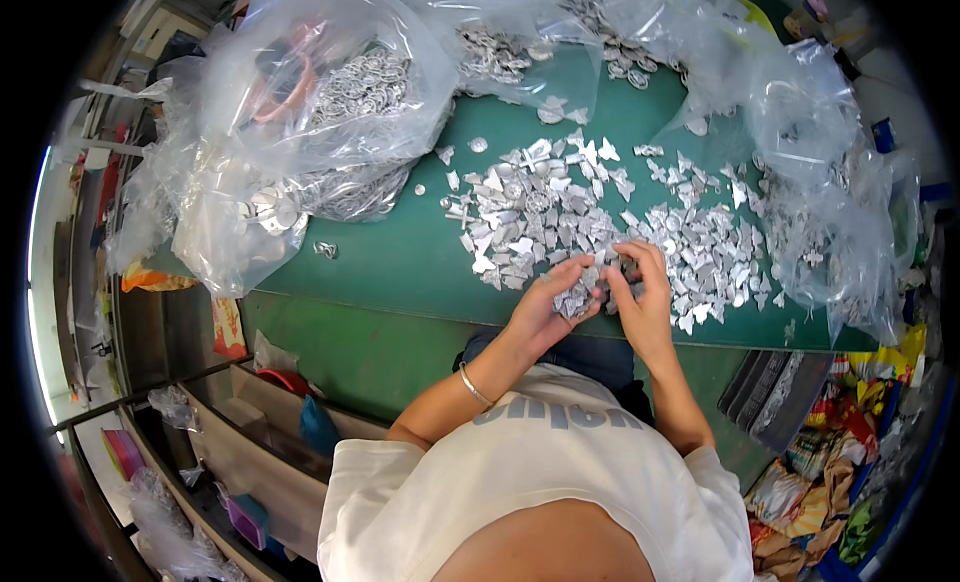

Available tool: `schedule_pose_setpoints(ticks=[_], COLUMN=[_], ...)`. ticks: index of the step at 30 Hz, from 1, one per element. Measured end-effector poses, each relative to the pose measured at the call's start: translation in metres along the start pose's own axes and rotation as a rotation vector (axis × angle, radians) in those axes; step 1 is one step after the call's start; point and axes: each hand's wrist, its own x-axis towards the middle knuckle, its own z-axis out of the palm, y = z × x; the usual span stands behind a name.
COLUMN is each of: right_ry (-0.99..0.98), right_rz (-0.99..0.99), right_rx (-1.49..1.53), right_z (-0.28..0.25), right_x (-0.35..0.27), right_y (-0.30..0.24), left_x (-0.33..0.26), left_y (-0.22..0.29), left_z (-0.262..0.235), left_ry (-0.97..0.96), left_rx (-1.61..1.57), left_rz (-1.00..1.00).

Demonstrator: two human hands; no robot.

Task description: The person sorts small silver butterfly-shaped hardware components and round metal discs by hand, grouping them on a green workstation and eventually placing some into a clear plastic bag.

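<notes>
Two heaps of small flat silver-grey metal pieces lie side by side on the green table, a left heap (545, 207) and a right heap (705, 257). Close to the near edge, my left hand (545, 310) is cupped around several metal pieces (570, 302). My right hand (645, 300) faces it, its thumb and fingertips closed over the same small cluster. Fingers partly cover what lies between the hands, so I cannot make out whether the right hand pinches a single piece. A bracelet (474, 386) circles my left wrist.
Clear plastic bags (375, 87) of metal parts crowd the table's left and back; another bag (835, 197) stands at right. Below left are open drawers (255, 442). A dark grey tray (775, 397) and colourful packets (800, 482) lie at lower right. The table edge (380, 320) runs before me.
</notes>
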Motion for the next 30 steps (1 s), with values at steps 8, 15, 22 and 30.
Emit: schedule_pose_setpoints(ticks=[8, 15, 22, 30], right_ry=[-0.007, 0.031, 0.106, 0.136], right_rz=[-0.069, -0.023, 0.052, 0.043], right_rx=[-0.076, -0.077, -0.077, -0.046], right_z=[-0.004, -0.015, -0.041, -0.068], right_x=[-0.009, -0.006, -0.003, 0.019], right_y=[0.02, 0.017, 0.036, 0.041], left_x=[-0.004, 0.012, 0.023, 0.03], left_y=[0.036, 0.072, 0.048, 0.041], left_z=[0.026, 0.045, 0.043, 0.049], left_ry=[0.153, 0.072, 0.141, 0.169], left_rx=[0.069, 0.135, 0.154, 0.168], left_rz=[0.05, 0.217, -0.017, -0.1])
